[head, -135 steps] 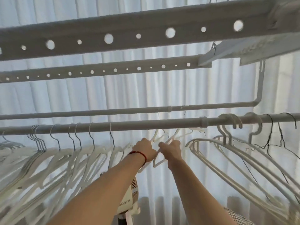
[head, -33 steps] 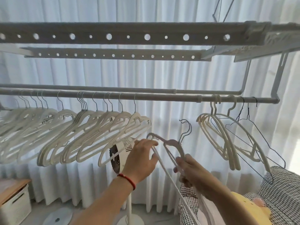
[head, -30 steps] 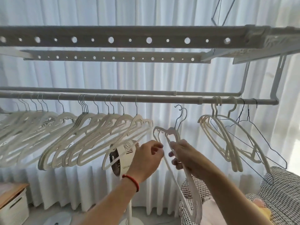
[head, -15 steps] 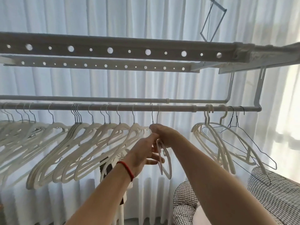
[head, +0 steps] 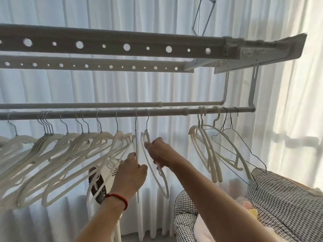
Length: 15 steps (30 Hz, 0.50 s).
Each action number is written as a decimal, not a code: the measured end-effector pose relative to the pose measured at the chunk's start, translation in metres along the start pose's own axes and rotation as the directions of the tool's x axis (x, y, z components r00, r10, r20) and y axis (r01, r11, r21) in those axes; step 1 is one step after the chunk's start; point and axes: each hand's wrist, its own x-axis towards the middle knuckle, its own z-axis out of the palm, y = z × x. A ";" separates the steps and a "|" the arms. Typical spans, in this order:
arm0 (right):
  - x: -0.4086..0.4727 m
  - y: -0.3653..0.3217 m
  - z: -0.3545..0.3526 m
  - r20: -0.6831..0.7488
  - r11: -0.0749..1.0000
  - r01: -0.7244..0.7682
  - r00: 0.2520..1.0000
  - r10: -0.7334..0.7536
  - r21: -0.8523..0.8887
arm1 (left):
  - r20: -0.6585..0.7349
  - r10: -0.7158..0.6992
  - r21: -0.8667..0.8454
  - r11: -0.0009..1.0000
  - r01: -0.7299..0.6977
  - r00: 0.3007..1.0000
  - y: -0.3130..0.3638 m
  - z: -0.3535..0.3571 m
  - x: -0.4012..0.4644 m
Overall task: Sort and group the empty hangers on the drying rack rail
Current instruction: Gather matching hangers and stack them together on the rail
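A: Obs.: two white hangers with metal hooks hang on the rail (head: 164, 113). Left hand (head: 130, 173) pinches the edge-on hanger (head: 136, 154); right hand (head: 161, 152) grips the next hanger (head: 158, 177).

B: Clearance: packed white hangers (head: 57, 154) just left of the grip; bare rail to its right before the mixed cluster (head: 215, 154).

Hangers (head: 73, 147) crowd the left stretch of the rail (head: 164, 111); a smaller bunch (head: 208, 145) hangs near its right end. Between them two hangers (head: 146, 137) hang, the left hand (head: 130, 173) at one, the right hand (head: 160, 150) at the other. A fan (head: 106, 173) stands behind, below the rail.
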 end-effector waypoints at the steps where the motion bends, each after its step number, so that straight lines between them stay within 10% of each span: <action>1: -0.005 0.009 -0.006 -0.058 0.994 0.066 0.996 -0.071 -0.089 | -0.005 -0.011 0.128 0.992 0.012 1.000 0.004 -0.002 -0.003; 4: -0.025 0.035 -0.039 -0.294 0.948 0.250 0.907 -0.300 -0.196 | -0.217 0.224 0.501 0.861 -0.089 0.950 0.026 -0.003 -0.020; 8: -0.048 0.066 -0.094 -0.632 0.914 0.357 0.667 -0.395 -0.195 | -0.261 0.590 0.185 0.807 -0.560 0.764 0.077 0.026 -0.034; 11: -0.051 0.100 -0.131 -0.723 0.947 0.226 0.612 -0.321 -0.229 | -0.061 0.488 -0.088 0.866 -0.492 0.871 0.119 0.063 -0.026; 15: -0.050 0.142 -0.147 -0.620 0.955 0.057 0.750 -0.233 -0.290 | 0.247 0.166 -0.179 0.976 -0.123 0.955 0.157 0.109 -0.006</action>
